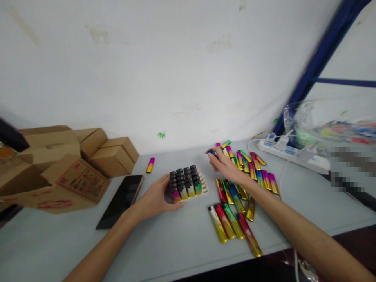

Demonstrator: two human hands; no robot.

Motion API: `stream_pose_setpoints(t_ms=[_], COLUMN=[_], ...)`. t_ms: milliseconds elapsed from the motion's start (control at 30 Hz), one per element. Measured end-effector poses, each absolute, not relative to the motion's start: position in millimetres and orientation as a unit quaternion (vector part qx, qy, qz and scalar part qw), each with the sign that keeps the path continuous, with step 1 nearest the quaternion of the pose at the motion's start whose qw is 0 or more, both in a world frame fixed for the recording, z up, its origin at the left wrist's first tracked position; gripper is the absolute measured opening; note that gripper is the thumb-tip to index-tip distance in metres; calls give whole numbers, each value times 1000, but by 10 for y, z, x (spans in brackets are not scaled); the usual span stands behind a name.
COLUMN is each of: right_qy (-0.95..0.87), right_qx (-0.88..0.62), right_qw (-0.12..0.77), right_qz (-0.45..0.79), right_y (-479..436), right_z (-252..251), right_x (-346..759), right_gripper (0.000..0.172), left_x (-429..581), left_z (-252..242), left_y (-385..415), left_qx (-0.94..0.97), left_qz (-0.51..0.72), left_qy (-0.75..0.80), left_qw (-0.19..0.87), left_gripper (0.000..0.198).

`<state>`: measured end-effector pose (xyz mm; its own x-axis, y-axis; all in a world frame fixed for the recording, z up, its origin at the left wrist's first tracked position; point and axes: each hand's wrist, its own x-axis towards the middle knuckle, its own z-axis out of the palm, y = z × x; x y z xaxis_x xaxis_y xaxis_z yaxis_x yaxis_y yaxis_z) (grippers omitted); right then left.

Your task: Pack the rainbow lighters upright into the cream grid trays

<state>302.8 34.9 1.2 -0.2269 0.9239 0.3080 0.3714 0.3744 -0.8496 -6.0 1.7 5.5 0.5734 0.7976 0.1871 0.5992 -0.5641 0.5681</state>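
Note:
A small white tray (pixel 205 187) stands mid-table, packed with several upright metallic rainbow-coloured lighters (pixel 185 182) with black tops. My left hand (pixel 157 197) curls around the tray's near-left corner and holds it. My right hand (pixel 225 164) reaches to the far side of a loose pile of lighters (pixel 252 172) and pinches one dark-topped lighter (pixel 212 152) at its fingertips. More lighters lie in a row near the front edge (pixel 233 225).
A single pink-yellow lighter (pixel 150 165) lies behind the tray. A black phone (pixel 121 200) lies left of my left hand. Cardboard boxes (pixel 58 164) crowd the left. A white power strip (pixel 290 154) and plastic bag (pixel 323 125) sit at the right.

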Motion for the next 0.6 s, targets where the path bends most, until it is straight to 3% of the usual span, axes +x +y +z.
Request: stream_pose_setpoints(t_ms=[233, 400, 600], right_qy=[-681, -703, -717], right_qx=[-523, -513, -492], right_qw=[479, 461, 448], right_qz=[182, 172, 210], right_y=[207, 175, 149], right_z=[88, 107, 143], right_x=[2894, 2869, 2961], right_gripper=[54, 47, 53], left_x=[-66, -75, -79], left_z=[47, 37, 29], left_y=[20, 21, 26], left_qx=[858, 857, 853], left_qz=[211, 212, 211], left_qy=[409, 409, 415], left_qw=[228, 231, 235], left_gripper=[62, 64, 60])
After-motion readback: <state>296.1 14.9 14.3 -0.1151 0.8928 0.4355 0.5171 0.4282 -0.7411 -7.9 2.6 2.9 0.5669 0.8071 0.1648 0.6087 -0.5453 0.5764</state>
